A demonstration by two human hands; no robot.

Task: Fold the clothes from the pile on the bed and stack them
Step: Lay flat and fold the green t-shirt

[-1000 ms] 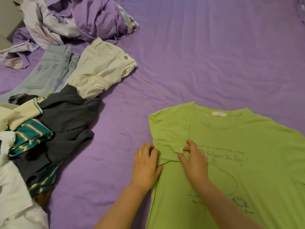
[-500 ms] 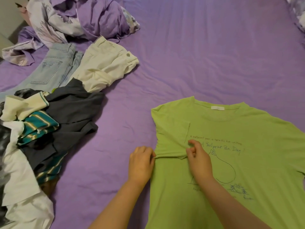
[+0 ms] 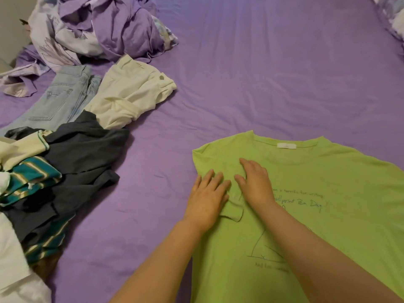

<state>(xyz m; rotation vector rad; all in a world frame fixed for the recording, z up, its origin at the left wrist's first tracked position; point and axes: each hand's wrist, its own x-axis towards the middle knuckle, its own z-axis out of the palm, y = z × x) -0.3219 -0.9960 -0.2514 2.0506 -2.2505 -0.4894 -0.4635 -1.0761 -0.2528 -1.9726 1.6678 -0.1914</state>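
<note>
Both hands lie flat, fingers extended and slightly spread, on the green T-shirt point(image 3: 328, 204). Left hand point(image 3: 206, 199): palm down on the folded-in sleeve at the shirt's left edge, fingers straight, gripping nothing. Right hand point(image 3: 255, 184): just beside the left, palm down on the same folded area, fingers straight, thumb close to the left hand's fingertips.

Layout on the bed point(image 3: 262, 73), left to right:

- Pile of unfolded clothes point(image 3: 43, 193) at the left edge: white fabric, a teal striped garment point(image 3: 30, 178) and a dark grey garment point(image 3: 85, 154), overlapping.
- Light blue jeans point(image 3: 63, 97), laid behind the pile.
- Cream trousers point(image 3: 131, 95), touching the jeans' right side and the far edge of the dark grey garment.
- Crumpled purple and floral bedding point(image 3: 98, 29) at the far left corner.
- Green T-shirt, front side up, spread flat at the near right, well apart from the pile. A white neck label point(image 3: 286, 146) shows at the collar. Dark handwritten-style text and a line drawing are printed on the chest, partly covered by the right forearm.
</note>
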